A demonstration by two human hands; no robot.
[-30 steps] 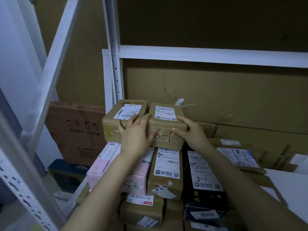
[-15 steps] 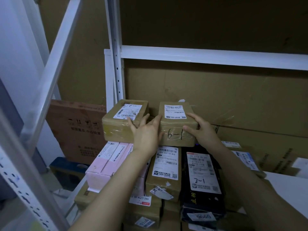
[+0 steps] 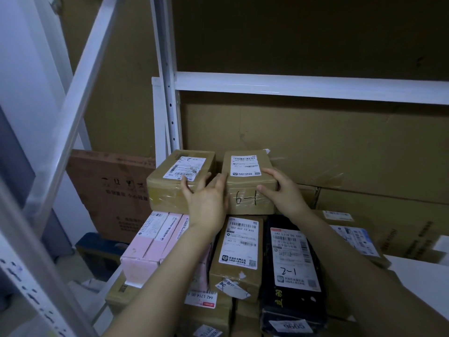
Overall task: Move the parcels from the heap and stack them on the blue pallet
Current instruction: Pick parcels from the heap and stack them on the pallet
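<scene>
A brown parcel marked "6-1" (image 3: 247, 186) lies on top of the stack, beside a second brown parcel (image 3: 179, 181) with a narrow gap between them. My left hand (image 3: 206, 200) reaches into that gap, its straight fingers pressed against the left side of the "6-1" parcel and its thumb touching the neighbour. My right hand (image 3: 284, 190) grips the right front corner of the "6-1" parcel, with fingers on top and thumb on the front face. Under them lie pink boxes (image 3: 155, 242), a labelled brown parcel (image 3: 238, 254) and a black parcel marked "2-1" (image 3: 291, 268). A blue pallet corner (image 3: 97, 246) shows at lower left.
White shelf uprights (image 3: 167, 93) and a crossbeam (image 3: 315, 87) frame the stack. Large cardboard sheets (image 3: 340, 147) stand behind. A reddish carton (image 3: 109, 190) leans at left. More labelled parcels (image 3: 352, 237) lie at right. A slanted white rail (image 3: 73, 105) crosses the left foreground.
The "6-1" parcel has shifted right and turned square, which opened a gap to its neighbour. My left fingers slid into that gap, and my right hand moved along with the parcel.
</scene>
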